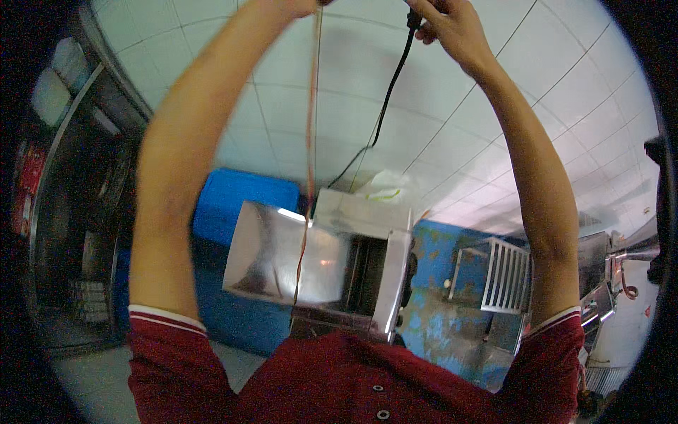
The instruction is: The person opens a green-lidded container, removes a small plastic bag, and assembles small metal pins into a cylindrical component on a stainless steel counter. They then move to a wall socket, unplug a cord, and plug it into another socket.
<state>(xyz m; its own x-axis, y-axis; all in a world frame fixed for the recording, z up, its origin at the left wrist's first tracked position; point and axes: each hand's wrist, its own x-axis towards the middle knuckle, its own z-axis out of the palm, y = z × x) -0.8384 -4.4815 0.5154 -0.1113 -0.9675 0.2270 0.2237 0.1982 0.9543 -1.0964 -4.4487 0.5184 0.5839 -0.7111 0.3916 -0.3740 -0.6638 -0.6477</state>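
Note:
Both my arms reach up to the white tiled wall. At the top edge, my right hand (452,27) has its fingers closed on a black plug (414,20). From the plug a black power cord (393,88) runs down to a stainless steel machine (311,261) below. My left hand (293,6) is cut off by the top edge, so its fingers are hidden. Just beside it, a thin brownish cord (309,127) hangs down in front of the machine; whether the hand holds it does not show.
A blue plastic bin (247,194) stands behind the machine's left side, and a white plastic bag (381,185) lies behind it. To the right, a metal rack (505,275) sits on a worn blue surface (431,283). Dark shelving (85,212) lines the left side.

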